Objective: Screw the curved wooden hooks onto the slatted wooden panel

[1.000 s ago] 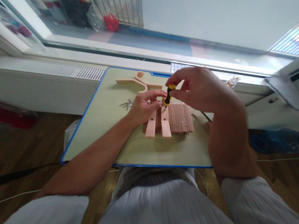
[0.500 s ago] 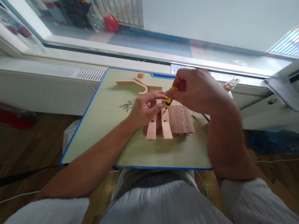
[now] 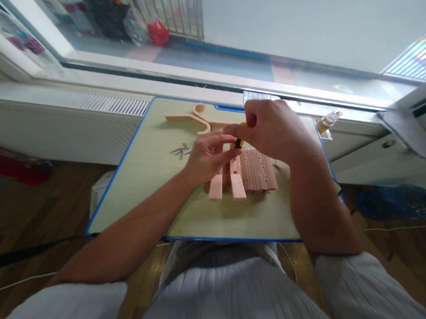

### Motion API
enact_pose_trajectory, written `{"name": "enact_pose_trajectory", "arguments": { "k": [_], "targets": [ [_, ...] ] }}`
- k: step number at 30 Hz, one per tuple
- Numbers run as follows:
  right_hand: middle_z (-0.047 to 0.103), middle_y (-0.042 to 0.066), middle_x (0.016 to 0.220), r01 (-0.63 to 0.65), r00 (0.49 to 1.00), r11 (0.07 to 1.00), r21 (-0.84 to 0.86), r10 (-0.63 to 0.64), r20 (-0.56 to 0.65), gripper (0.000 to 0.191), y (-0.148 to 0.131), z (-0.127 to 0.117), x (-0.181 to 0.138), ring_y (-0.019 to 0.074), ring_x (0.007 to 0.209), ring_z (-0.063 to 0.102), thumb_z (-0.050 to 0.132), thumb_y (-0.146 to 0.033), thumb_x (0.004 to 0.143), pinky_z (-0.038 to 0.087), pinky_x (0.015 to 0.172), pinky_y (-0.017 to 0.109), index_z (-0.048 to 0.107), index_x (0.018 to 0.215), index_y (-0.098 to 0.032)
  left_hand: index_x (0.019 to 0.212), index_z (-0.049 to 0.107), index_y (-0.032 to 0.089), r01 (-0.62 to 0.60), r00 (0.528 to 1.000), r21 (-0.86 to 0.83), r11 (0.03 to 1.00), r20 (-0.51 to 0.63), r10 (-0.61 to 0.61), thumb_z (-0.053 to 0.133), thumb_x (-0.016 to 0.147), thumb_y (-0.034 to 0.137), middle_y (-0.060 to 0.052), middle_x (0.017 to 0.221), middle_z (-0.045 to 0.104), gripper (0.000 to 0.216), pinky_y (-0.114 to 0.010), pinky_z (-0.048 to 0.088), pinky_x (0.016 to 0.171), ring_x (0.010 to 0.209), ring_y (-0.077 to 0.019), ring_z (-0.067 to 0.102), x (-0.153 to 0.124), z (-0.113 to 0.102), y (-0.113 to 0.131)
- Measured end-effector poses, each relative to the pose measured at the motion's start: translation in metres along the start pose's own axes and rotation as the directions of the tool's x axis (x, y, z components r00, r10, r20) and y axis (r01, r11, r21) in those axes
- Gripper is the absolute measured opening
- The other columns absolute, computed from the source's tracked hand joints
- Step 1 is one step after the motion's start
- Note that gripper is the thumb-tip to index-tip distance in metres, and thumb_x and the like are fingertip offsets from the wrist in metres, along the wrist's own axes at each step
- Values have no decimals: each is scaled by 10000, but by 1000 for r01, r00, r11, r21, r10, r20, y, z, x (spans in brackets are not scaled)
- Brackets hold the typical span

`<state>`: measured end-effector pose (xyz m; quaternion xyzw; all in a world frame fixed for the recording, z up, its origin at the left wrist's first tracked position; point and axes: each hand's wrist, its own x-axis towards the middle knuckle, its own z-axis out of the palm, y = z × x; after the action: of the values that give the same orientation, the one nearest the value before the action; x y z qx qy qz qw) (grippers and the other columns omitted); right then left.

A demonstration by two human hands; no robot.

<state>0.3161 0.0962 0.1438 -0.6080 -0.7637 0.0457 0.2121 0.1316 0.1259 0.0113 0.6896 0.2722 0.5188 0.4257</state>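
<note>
A yellow-and-black screwdriver [image 3: 238, 143] stands tilted over a pale wooden hook piece [image 3: 238, 189], its tip hidden by my fingers. My right hand [image 3: 271, 126] is closed around the top of its handle. Thumb and index finger of my left hand [image 3: 210, 155] close on the lower part of the screwdriver, just above the wood. Beside that piece lies a second wooden hook piece [image 3: 216, 191], partly under my left hand. Both rest across a ridged brown wooden block [image 3: 259, 171] dotted with small holes.
Several loose screws [image 3: 181, 150] lie on the table [image 3: 134, 184] left of my hands. Two curved wooden hooks [image 3: 186, 116] sit at the back. A white radiator [image 3: 85, 110] and a window sill border the table's far side; a clear bottle [image 3: 329, 121] stands on the right.
My right hand has turned and shifted slightly left on the screwdriver handle. The fingers of my left hand have moved right and now meet the screwdriver. The wooden pieces have stayed put.
</note>
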Motion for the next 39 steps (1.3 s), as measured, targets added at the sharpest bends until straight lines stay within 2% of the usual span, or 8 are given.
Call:
{"name": "enact_pose_trajectory", "arguments": {
  "k": [5, 9, 13, 19, 24, 32, 35, 39],
  "targets": [
    [798, 58, 924, 42, 998, 994, 98, -45, 34, 272, 5, -13, -5, 240, 797, 692, 812, -510, 905, 526, 764, 409, 831, 1010, -260, 1091, 900, 295, 0, 1000, -52, 999, 19, 1, 944, 900, 522, -92, 1336, 840, 300, -503, 616, 1118, 1249, -287, 772, 1, -1, -5],
    [851, 58, 1176, 120, 983, 968, 220, -147, 111, 355, 6, -22, -9, 235, 871, 758, 777, -345, 911, 580, 812, 402, 851, 1248, -265, 1128, 903, 308, -10, 1000, -36, 999, 28, 11, 956, 892, 488, -96, 1370, 828, 301, -498, 583, 1184, 1293, -274, 765, 1, -2, -10],
    [859, 47, 1040, 160, 976, 962, 222, -188, 110, 231, 7, -23, -8, 232, 814, 744, 742, -260, 929, 595, 833, 425, 880, 1113, -272, 1136, 903, 300, -21, 999, -7, 1000, 28, 22, 944, 902, 475, -104, 1383, 823, 295, -487, 578, 1193, 1293, -269, 768, 0, -3, -11],
    [816, 66, 904, 106, 989, 990, 95, -115, 93, 84, 7, -21, -7, 252, 820, 709, 762, -323, 928, 525, 769, 436, 814, 940, -258, 1159, 898, 275, -5, 999, 35, 999, 42, 4, 902, 943, 456, -116, 1401, 818, 282, -491, 597, 1155, 1278, -277, 767, -2, -4, -6],
    [725, 46, 759, 36, 998, 999, 5, -36, 47, 232, 5, -14, -6, 240, 735, 636, 814, -474, 887, 461, 708, 411, 749, 823, -261, 1142, 901, 289, -10, 1000, 27, 1000, 27, 10, 962, 882, 465, -104, 1369, 826, 320, -492, 591, 1155, 1262, -275, 767, -2, -3, -5],
    [643, 46, 708, -5, 999, 999, -34, 7, 36, 353, 3, -6, -3, 242, 743, 599, 782, -583, 935, 472, 779, 425, 740, 786, -266, 1072, 913, 277, -10, 1000, -13, 1000, 15, 10, 968, 880, 478, -102, 1260, 844, 283, -461, 625, 1082, 1199, -272, 775, -2, -1, -6],
    [685, 43, 722, 14, 999, 1000, -12, -14, 37, 374, 5, -10, -4, 228, 716, 603, 793, -610, 926, 469, 734, 405, 748, 794, -263, 1076, 914, 273, -6, 1000, -19, 1000, 18, 7, 966, 882, 483, -113, 1286, 845, 291, -479, 639, 1068, 1196, -286, 778, -1, -1, -6],
    [822, 28, 906, 76, 994, 992, 100, -84, 75, 226, 6, -20, -8, 232, 792, 703, 803, -495, 927, 516, 743, 393, 836, 1005, -286, 1116, 913, 291, -15, 999, -20, 1000, 36, 16, 964, 886, 465, -110, 1351, 833, 293, -500, 615, 1141, 1230, -277, 775, -1, -2, -6]
  ]
}}
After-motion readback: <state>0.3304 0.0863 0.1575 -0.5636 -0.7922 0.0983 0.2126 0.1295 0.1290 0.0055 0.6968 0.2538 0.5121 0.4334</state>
